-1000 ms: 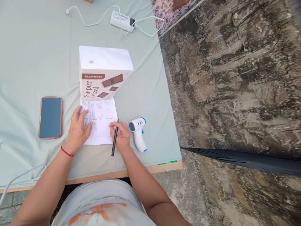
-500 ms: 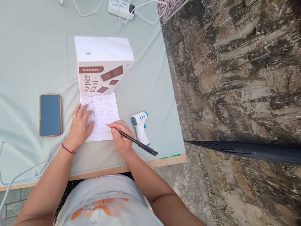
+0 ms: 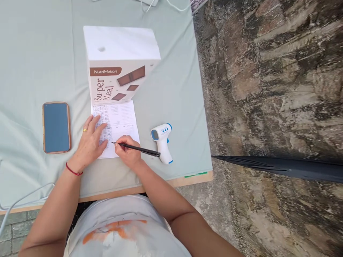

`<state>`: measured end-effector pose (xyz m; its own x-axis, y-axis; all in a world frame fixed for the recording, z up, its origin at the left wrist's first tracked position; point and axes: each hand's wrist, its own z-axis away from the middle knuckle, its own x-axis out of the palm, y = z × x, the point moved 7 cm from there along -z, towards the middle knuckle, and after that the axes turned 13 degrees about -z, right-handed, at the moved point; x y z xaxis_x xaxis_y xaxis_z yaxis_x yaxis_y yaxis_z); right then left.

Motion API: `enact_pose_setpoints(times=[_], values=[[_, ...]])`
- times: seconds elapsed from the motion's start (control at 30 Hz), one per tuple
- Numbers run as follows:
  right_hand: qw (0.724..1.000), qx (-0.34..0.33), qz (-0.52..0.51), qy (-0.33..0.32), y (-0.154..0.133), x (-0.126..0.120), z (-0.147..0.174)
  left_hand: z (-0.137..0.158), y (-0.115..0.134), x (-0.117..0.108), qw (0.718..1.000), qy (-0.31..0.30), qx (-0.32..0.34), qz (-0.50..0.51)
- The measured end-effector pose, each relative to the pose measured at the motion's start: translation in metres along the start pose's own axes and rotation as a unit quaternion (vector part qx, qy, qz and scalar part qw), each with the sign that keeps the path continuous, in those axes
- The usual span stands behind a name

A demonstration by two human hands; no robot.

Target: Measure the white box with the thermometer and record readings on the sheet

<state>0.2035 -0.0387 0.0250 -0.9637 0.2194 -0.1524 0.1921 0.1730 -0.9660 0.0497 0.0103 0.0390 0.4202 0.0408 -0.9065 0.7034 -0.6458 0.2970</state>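
My right hand (image 3: 128, 152) is closed around a black pen (image 3: 142, 149), its tip at the lower middle of a white sheet of paper (image 3: 124, 121). Small handwriting and printed lines cover parts of the sheet; its upper edge meets the foot of a white box (image 3: 107, 85) marked NutriMotion Su-per Meal. My left hand (image 3: 91, 141) lies with fingers spread on the left side of the paper, holding nothing. A gold ring is on one of its fingers and a red cord around the wrist.
A phone (image 3: 56, 127) in a brown-edged case lies left of my left hand. To the right of the paper rests a white and blue infrared thermometer (image 3: 163, 142). White cables cross the far edge and lower left of the cloth-covered table (image 3: 182, 103). A stone wall (image 3: 281, 89) stands at the right.
My right hand has moved left with the pen, whose tip now sits nearer the written column. My left hand stays on the paper. The view has shifted slightly.
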Motion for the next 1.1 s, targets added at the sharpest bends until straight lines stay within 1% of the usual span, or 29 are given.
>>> enact_pose_setpoints(times=[0.2,0.4,0.47,0.6,0.73,0.9,1.1], values=[[0.999,-0.024,0.007,-0.025,-0.0028,0.0026,0.0011,0.0001,0.0022,-0.0007,1.000,-0.015,-0.003,0.010],[0.999,0.013,0.031,-0.041,0.0033,0.0039,0.0027,-0.0006,0.0040,-0.0009,1.000,-0.015,-0.011,0.004],[0.998,0.016,0.033,-0.042,0.0042,0.0043,0.0033,-0.0004,0.0041,-0.0004,1.000,-0.019,-0.014,0.007],[0.999,-0.003,0.025,-0.043,0.0011,0.0042,0.0035,0.0000,0.0042,0.0001,1.000,-0.021,-0.022,0.007],[0.998,0.005,0.030,-0.051,0.0016,0.0047,0.0038,0.0002,0.0041,0.0015,0.999,-0.028,-0.030,0.010],[0.998,-0.005,0.040,-0.054,-0.0001,0.0055,0.0035,-0.0005,0.0057,0.0005,0.999,-0.020,-0.025,0.003],[0.997,-0.034,0.033,-0.058,-0.0047,0.0058,0.0024,-0.0007,0.0067,-0.0003,1.000,-0.012,-0.018,-0.011]])
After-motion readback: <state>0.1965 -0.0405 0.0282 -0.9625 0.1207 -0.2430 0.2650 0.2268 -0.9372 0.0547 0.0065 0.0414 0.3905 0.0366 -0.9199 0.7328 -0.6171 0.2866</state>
